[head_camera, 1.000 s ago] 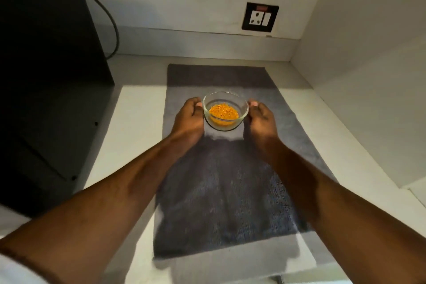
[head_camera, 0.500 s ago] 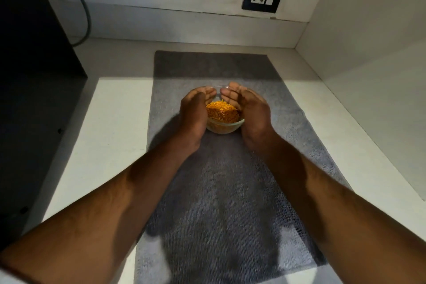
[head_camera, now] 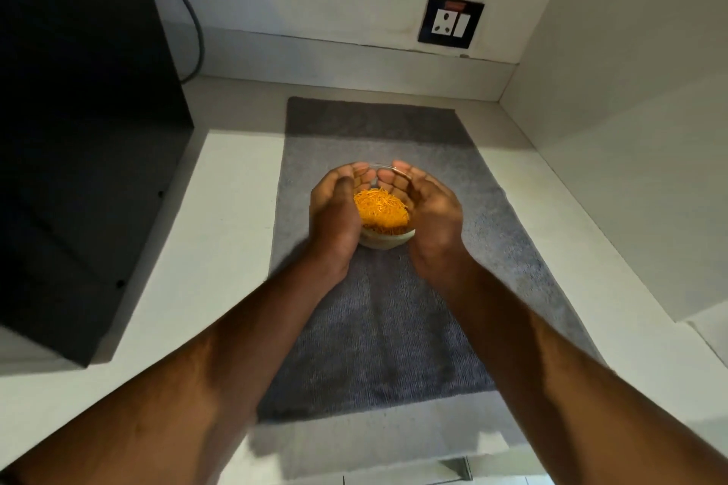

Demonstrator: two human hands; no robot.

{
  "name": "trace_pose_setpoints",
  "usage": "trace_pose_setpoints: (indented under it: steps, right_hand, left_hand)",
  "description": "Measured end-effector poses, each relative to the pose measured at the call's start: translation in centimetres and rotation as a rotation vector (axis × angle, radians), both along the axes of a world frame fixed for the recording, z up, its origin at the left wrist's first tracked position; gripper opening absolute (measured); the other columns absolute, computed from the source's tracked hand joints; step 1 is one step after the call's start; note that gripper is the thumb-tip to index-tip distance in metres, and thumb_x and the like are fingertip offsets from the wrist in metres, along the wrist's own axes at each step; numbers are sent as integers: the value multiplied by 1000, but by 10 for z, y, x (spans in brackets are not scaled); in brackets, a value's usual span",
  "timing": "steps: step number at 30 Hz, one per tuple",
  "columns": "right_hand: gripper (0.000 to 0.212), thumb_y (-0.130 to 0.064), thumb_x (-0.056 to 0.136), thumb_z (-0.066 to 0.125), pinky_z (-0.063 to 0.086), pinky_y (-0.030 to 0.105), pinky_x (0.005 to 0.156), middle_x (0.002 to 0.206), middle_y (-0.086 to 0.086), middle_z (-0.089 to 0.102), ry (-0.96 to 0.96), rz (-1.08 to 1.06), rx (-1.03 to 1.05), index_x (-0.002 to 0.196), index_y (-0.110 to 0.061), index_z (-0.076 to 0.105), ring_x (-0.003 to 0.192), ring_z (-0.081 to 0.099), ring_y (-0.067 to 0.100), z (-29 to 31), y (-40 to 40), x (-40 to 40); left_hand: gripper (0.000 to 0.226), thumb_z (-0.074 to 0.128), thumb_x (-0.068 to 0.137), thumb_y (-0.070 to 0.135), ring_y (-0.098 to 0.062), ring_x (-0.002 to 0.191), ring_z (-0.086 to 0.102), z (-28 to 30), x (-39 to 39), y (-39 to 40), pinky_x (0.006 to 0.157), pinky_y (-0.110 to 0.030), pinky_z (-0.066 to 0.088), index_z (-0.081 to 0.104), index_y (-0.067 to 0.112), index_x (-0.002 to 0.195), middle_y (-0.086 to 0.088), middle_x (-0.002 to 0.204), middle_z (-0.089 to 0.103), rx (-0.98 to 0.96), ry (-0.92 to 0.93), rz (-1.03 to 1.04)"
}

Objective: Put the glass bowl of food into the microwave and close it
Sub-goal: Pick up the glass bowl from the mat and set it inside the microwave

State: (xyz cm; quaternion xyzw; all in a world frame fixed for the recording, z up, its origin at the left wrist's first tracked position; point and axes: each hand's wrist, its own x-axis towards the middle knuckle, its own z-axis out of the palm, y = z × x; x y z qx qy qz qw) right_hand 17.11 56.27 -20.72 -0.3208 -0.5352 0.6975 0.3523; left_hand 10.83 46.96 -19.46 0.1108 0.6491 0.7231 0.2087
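Glass bowl, left hand, right hand cupping

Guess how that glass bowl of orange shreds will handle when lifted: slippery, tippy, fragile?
The glass bowl looks smooth, so probably slippery; the left hand and right hand cupping opposite sides should offset that. The orange shreds are heaped high, so tilting may spill some. Clear glass is likely fragile if knocked against the black microwave.

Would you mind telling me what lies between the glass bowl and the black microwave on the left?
In the head view, the left hand cups the glass bowl; beyond it lie grey mat and bare white counter up to the microwave.
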Motion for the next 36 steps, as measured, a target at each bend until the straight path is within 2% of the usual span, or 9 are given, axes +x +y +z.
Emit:
trace_pose_setpoints:
  steps: [8, 10, 11, 14, 17, 22, 26, 31, 36]
  right_hand:
    - [31, -11, 102, 50, 54, 53, 107, 119, 26, 75, 43, 24, -76, 123, 3, 69, 115, 72, 41, 34, -78, 62]
    - [30, -11, 102, 50, 54, 52, 107, 119, 25, 75, 43, 55, -55, 121, 0, 71, 115, 72, 41, 47, -99, 78]
    - [29, -11, 102, 50, 55, 51, 106, 117, 23, 76, 46, 88, -65, 119, -2, 72, 114, 73, 40, 88, -139, 106]
    - [28, -14, 103, 49, 56, 51, 105, 112, 17, 79, 34, 104, -39, 113, -10, 75, 110, 75, 37, 98, -164, 123]
    - [29, -13, 104, 47, 54, 52, 106, 111, 18, 79, 24, 103, -57, 106, -13, 76, 110, 74, 38, 100, -176, 134]
    - [30, -14, 105, 45, 54, 51, 107, 111, 19, 79, 16, 128, -65, 109, -14, 75, 109, 75, 35, 108, -199, 143]
    - [30, -13, 105, 45, 55, 51, 106, 108, 19, 80, 28, 184, -72, 107, -15, 75, 101, 77, 30, 127, -249, 155]
    - [28, -15, 105, 48, 57, 45, 104, 107, 14, 81, 22, 249, -51, 109, -17, 76, 104, 77, 28, 135, -303, 156]
    - [27, -24, 104, 52, 58, 41, 100, 107, 7, 82, -1, 307, -52, 113, -19, 77, 105, 77, 24, 131, -371, 147]
  left_hand:
    - [32, 41, 104, 19, -30, 113, 68, 31, 64, -80, 103, -51, 52, 69, 10, 117, -11, 119, 73, 48, 37, 10]
    - [33, 40, 104, 23, -27, 110, 69, 43, 83, -100, 96, -45, 56, 69, 14, 118, -8, 118, 73, 21, 53, 12]
    - [33, 39, 105, 26, -24, 109, 69, 84, 109, -147, 90, -39, 57, 69, 18, 118, -6, 118, 72, 8, 75, 32]
    - [32, 40, 105, 28, -21, 103, 70, 89, 128, -166, 78, -28, 56, 69, 21, 115, -4, 112, 74, 38, 61, 53]
    - [34, 39, 105, 24, -22, 105, 70, 89, 137, -179, 88, -37, 57, 70, 18, 114, -6, 112, 74, 30, 20, 63]
    - [34, 39, 105, 28, -13, 101, 69, 101, 150, -205, 76, -27, 52, 71, 23, 115, 4, 109, 74, -6, 15, 75]
    - [34, 39, 105, 25, -15, 104, 69, 123, 168, -257, 87, -34, 56, 71, 21, 118, 0, 114, 74, 11, -9, 120]
    - [35, 38, 106, 31, -7, 98, 71, 128, 170, -319, 78, -27, 56, 69, 23, 121, 4, 111, 75, 22, 4, 139]
    - [35, 38, 106, 31, -10, 103, 70, 124, 162, -388, 81, -30, 55, 69, 26, 119, 2, 113, 75, 6, 23, 157]
